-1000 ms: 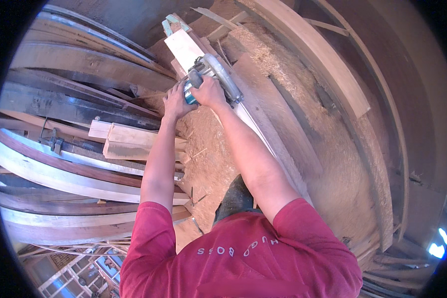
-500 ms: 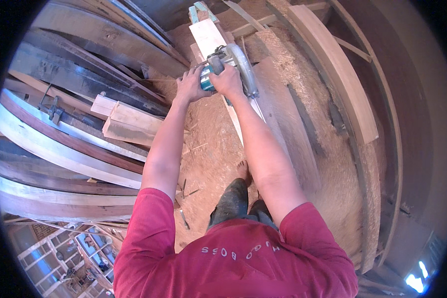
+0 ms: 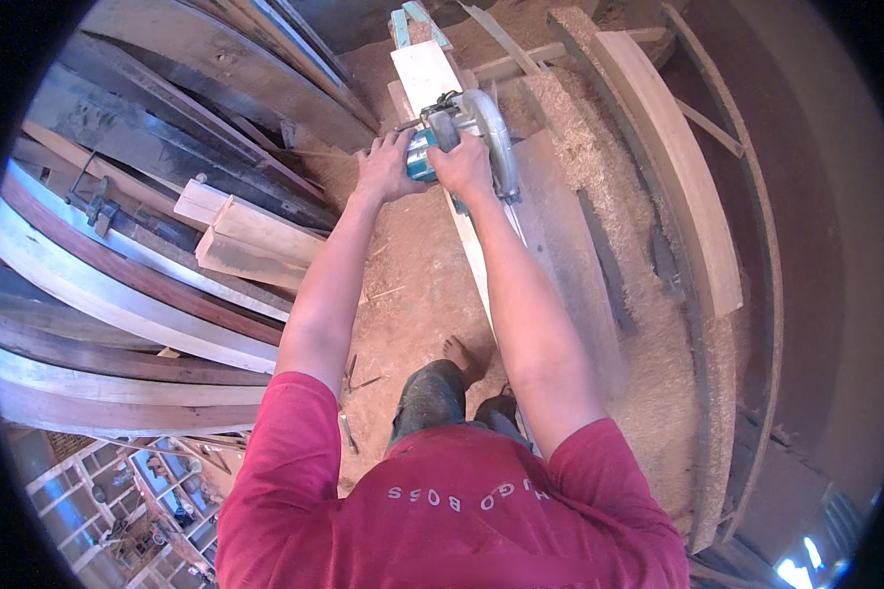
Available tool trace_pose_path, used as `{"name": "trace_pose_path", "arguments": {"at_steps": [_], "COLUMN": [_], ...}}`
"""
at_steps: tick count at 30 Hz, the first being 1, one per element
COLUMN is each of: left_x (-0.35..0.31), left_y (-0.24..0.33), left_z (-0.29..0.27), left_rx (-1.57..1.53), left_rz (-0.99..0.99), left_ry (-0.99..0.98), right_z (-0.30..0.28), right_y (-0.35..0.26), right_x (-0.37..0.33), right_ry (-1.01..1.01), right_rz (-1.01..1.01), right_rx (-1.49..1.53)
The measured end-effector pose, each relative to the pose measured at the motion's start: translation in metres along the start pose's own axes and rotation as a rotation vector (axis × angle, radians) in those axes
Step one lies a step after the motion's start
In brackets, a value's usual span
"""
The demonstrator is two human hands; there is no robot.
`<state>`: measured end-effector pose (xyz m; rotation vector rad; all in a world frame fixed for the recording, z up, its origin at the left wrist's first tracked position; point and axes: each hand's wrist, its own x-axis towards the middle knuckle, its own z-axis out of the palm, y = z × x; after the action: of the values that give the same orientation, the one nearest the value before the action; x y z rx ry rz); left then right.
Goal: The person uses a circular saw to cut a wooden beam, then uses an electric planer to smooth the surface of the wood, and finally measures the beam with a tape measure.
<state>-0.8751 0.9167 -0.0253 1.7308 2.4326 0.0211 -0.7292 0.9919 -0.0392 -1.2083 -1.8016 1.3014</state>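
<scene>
A circular saw with a teal motor housing and a silver-grey blade guard rests on a long pale plank. My right hand is wrapped round the saw's rear handle. On the saw's left side, my left hand grips the teal housing, its fingers partly hidden. The plank runs away from me under the saw, its near part showing as a narrow strip by my right forearm. The blade itself is hidden by the guard and the plank.
Stacked boards fill the left side, with a metal clamp on them. Squared timber blocks jut toward my left forearm. Sawdust covers the ground. A curved pale beam lies at right. Small tools lie near my bare foot.
The scene has shifted slightly right and down in the far part of the view. My foot and knee appear farther left. Both hands keep their hold on the saw.
</scene>
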Motion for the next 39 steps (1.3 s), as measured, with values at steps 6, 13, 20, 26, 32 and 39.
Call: {"name": "trace_pose_path", "arguments": {"at_steps": [6, 13, 20, 26, 32, 39], "left_x": [0.012, 0.023, 0.036, 0.049, 0.058, 0.073], "left_y": [-0.004, -0.005, -0.013, -0.013, -0.026, -0.033], "left_z": [0.001, -0.002, 0.001, -0.009, -0.002, 0.0], "left_rx": [0.009, -0.005, 0.008, 0.004, 0.056, 0.033], "left_rz": [0.008, -0.007, -0.001, -0.04, -0.022, -0.004], "left_ry": [0.013, -0.012, 0.018, -0.053, -0.008, 0.006], "right_z": [0.008, 0.003, 0.008, 0.013, 0.016, 0.021], "right_y": [0.011, 0.001, -0.001, 0.0, -0.01, -0.008], "right_x": [0.015, 0.024, 0.035, 0.051, 0.059, 0.073], "right_ry": [0.014, -0.016, 0.008, -0.017, -0.016, -0.01], "right_rz": [-0.024, 0.017, 0.007, 0.006, 0.028, 0.023], "right_rx": [-0.001, -0.026, 0.027, 0.014, -0.004, 0.02]}}
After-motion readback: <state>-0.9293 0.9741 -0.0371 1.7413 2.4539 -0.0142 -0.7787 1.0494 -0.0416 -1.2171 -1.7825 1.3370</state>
